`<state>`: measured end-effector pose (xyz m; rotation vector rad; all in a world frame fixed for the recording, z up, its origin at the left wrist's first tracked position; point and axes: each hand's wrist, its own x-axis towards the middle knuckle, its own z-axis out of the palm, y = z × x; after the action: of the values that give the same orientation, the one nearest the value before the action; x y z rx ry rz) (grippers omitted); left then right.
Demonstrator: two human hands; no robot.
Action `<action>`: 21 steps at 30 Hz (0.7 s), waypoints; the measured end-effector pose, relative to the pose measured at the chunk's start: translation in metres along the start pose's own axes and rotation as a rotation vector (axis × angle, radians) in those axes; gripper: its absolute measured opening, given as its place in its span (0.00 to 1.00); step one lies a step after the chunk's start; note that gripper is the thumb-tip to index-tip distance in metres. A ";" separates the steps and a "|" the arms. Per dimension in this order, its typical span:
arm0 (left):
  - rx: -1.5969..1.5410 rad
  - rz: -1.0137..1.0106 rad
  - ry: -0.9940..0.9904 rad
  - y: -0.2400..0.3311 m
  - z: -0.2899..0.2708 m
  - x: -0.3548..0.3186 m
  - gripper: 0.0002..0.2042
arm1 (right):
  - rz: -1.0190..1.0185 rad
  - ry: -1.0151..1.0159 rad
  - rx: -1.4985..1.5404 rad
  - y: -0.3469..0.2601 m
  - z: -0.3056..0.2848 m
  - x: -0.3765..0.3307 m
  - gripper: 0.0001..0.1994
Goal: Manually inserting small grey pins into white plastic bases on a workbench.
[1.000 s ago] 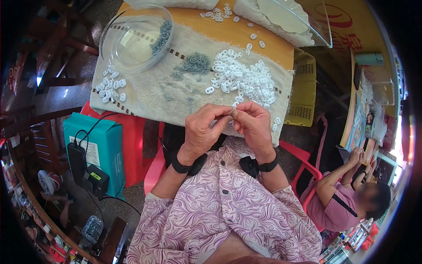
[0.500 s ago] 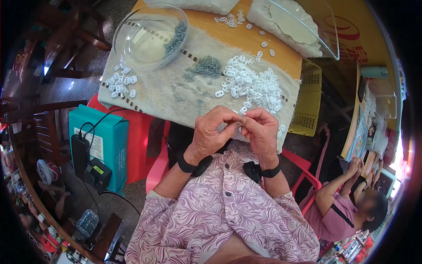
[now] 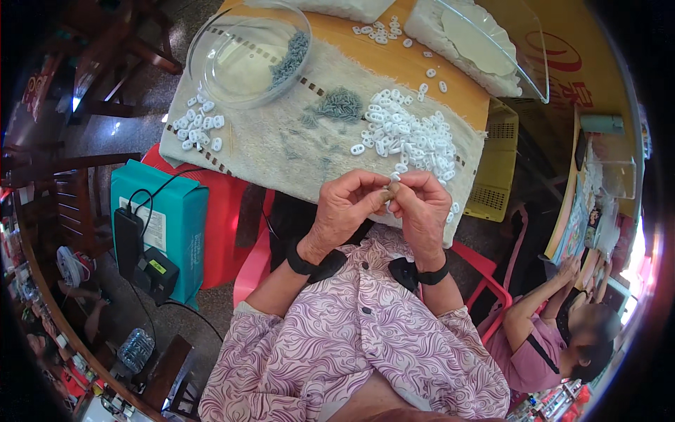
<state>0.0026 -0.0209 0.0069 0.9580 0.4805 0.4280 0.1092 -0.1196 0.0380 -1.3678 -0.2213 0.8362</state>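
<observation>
**Two hands pinch a small part at the bench edge**

Bench [image 3: 450,74]: orange-brown top, smooth, largely covered by a rough cream cloth [image 3: 295,151] with a frayed edge and a dashed dark border line. The cloth hangs over the near edge.

On the cloth: a heap of small white plastic pieces [image 3: 404,133], oval and glossy, each with holes through it. A smaller scatter of the same white pieces [image 3: 198,126] lies at the cloth's left end. Between them sits a loose pile of small grey metal bits [image 3: 339,105], thin and dull. A clear round bowl [image 3: 246,53], shallow and glassy, stands at the far left with more grey bits against its right wall. A clear lidded tray [image 3: 492,42] rests on a white pad at the far right.

Left hand [image 3: 344,211]: raised just off the near edge of the cloth, wrist bent, knuckles up, fingers curled in toward the right hand. Black band at the wrist.

Right hand [image 3: 422,207]: mirrors it, fingers curled inward, black band at the wrist.

The fingertips of both hands meet and are pressed together on a small piece [image 3: 391,188], pale brownish, mostly hidden; its kind cannot be told. It sits just below the white heap, above the person's patterned purple shirt [image 3: 351,352].
</observation>
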 end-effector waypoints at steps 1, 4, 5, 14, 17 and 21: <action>-0.003 -0.002 -0.003 0.001 0.000 0.000 0.05 | 0.000 0.004 -0.002 0.001 0.000 0.000 0.04; 0.054 -0.005 0.046 0.002 0.000 -0.001 0.06 | -0.006 -0.004 0.002 0.004 0.000 0.001 0.04; 0.096 0.008 0.057 0.001 0.000 -0.001 0.05 | -0.004 -0.001 -0.001 0.004 0.000 0.001 0.04; 0.126 0.030 0.027 -0.001 -0.003 0.000 0.03 | -0.064 -0.002 -0.013 0.000 0.004 -0.001 0.03; 0.166 0.034 -0.004 0.001 -0.004 -0.002 0.03 | -0.034 0.014 0.008 0.001 0.004 -0.001 0.03; 0.261 0.095 -0.039 0.006 -0.003 -0.003 0.02 | 0.037 0.004 -0.015 0.002 -0.001 0.003 0.03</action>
<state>-0.0025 -0.0168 0.0112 1.2424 0.4635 0.4381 0.1111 -0.1187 0.0345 -1.3914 -0.1999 0.8638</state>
